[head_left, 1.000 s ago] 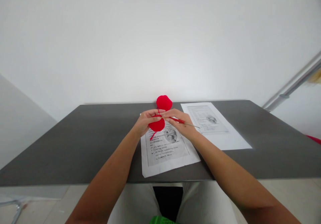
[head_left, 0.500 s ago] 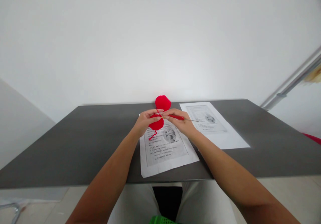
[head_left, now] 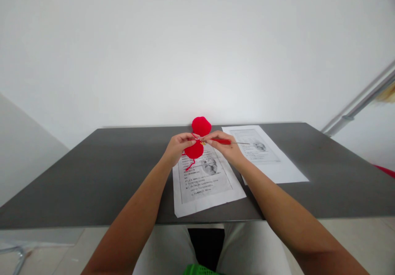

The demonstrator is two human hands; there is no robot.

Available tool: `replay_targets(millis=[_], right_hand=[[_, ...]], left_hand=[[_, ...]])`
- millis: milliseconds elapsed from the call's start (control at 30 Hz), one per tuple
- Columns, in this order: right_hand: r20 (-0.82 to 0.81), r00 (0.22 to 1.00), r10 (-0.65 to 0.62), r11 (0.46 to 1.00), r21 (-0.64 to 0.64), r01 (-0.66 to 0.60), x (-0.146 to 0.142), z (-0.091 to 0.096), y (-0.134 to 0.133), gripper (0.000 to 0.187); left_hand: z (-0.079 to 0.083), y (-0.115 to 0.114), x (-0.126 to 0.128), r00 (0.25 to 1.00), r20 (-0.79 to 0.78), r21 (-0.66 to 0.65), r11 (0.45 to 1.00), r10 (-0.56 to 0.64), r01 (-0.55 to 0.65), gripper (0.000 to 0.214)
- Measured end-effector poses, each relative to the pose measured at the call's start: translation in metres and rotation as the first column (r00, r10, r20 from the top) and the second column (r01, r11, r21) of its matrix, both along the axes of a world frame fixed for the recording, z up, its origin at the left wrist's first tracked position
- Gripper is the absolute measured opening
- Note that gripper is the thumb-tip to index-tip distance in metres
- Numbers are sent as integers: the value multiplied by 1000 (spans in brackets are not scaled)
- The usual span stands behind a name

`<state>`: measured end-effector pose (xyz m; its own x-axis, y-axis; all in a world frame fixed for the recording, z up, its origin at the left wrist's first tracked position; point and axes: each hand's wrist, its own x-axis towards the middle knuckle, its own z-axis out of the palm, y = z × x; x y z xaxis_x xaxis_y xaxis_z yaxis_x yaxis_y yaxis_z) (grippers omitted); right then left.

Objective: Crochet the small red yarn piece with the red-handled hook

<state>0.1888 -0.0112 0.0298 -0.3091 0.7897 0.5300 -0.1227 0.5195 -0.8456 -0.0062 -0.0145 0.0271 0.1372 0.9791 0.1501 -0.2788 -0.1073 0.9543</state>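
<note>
My left hand [head_left: 180, 146] pinches the upper edge of a small round red crochet piece [head_left: 194, 150], whose loose yarn tail hangs below it. Between the fingers of my right hand [head_left: 227, 146] is a crochet hook [head_left: 224, 142] with a red grip; its thin metal end points out to the right. The hook's other tip meets the edge of the piece, where fingers partly hide it. A tiny yellow item [head_left: 203, 143], perhaps a stitch marker, shows at that edge. Just behind my hands, a ball of red yarn [head_left: 201, 125] sits near the wall.
A printed sheet [head_left: 210, 190] lies under my hands on the dark grey table [head_left: 108, 176]. Another printed sheet [head_left: 271, 166] lies to the right. The white wall [head_left: 197, 53] rises behind the table, and a metal pole [head_left: 367, 102] slants at the far right.
The hook has turned to lie more level, and its metal end has shifted slightly right. My fingers have moved a little apart, showing more of the yellow item.
</note>
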Motion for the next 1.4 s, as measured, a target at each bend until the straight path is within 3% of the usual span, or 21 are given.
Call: replay_targets(millis=[500, 933, 1200, 1400], right_hand=[[89, 984, 151, 988, 6, -153, 14, 4, 6, 15], [222, 971, 93, 988, 98, -117, 16, 9, 4, 16], [256, 965, 58, 988, 124, -93, 12, 8, 1, 15], [292, 956, 41, 986, 144, -86, 10, 7, 0, 15]], left_hand=[[-2, 0, 1, 999, -22, -26, 999, 35, -36, 24], [-4, 1, 3, 996, -62, 4, 998, 66, -66, 25], [-3, 2, 1, 986, -132, 112, 990, 104, -89, 19], [2, -1, -2, 942, -284, 292, 952, 178, -91, 8]])
